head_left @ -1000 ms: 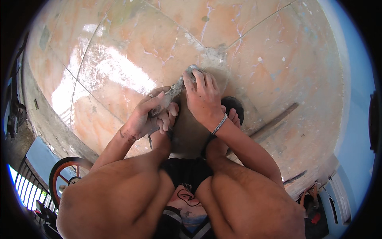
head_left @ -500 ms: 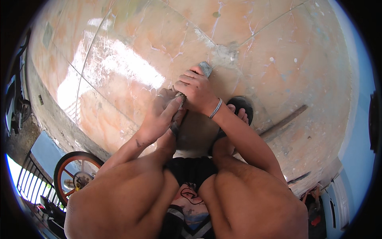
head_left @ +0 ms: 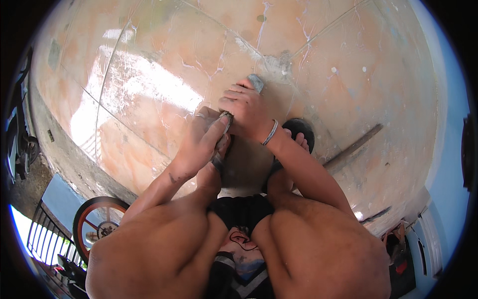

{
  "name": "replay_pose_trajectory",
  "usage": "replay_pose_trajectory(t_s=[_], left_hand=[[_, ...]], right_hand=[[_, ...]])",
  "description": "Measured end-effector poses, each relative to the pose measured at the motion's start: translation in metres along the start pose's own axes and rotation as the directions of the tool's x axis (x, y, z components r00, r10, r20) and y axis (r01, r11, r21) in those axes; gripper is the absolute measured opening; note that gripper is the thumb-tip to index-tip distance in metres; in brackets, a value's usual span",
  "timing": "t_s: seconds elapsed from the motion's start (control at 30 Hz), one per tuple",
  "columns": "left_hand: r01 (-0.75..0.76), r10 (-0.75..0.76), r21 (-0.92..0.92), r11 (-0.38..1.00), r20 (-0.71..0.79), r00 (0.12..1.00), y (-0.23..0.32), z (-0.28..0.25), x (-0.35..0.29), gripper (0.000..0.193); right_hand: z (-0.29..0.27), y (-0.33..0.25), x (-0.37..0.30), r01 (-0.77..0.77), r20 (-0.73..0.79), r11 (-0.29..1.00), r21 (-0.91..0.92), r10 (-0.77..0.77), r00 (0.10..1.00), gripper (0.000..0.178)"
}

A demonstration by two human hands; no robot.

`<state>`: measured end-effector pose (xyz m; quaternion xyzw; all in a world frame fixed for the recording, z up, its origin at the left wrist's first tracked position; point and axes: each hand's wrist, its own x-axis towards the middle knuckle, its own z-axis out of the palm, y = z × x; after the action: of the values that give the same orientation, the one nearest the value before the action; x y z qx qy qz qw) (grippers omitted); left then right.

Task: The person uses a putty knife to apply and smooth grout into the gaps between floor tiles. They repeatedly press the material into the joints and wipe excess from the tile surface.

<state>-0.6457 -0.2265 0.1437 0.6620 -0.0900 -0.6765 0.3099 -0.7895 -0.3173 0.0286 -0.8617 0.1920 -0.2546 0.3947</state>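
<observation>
First, beyond the left edge of the floor [head_left: 323,37], come black railings [head_left: 40,234] and an orange-rimmed wheel [head_left: 106,228], toward the near left corner. Further right, just in front of the person's left foot, the left hand [head_left: 199,135] has a narrow grip, its thumb pressed on a rough lump [head_left: 227,119]. Next to it, the right hand [head_left: 245,108] curls its grip firmly around a grey piece [head_left: 256,83], whose blunt end sticks out toward the far edge, around the floor's middle; whether it touches the floor I cannot tell. The right hand hides whether lump and piece are one.

The step in hand looks like a close two-handed hold; the next move seems to call for a steady grip on both sides. Right of the hands, a black sandal [head_left: 307,133] is on the right foot, then a wood strip [head_left: 353,145] lies slantwise, well short of the blue wall [head_left: 455,164] past the right edge.
</observation>
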Motion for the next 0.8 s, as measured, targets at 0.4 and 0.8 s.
replay_pose_trajectory(t_s=[0.4,0.8], left_hand=[[0.032,-0.031,0.117,0.993,-0.011,0.999,0.005,0.0,-0.001,0.032],[0.092,-0.096,-0.078,0.993,-0.055,0.994,0.023,0.011,0.001,0.035]], right_hand=[[0.001,-0.001,0.001,-0.063,-0.025,0.998,0.02,0.064,0.998,0.016],[-0.006,0.004,0.011,-0.068,-0.068,0.995,0.079,0.073,0.995,0.02]])
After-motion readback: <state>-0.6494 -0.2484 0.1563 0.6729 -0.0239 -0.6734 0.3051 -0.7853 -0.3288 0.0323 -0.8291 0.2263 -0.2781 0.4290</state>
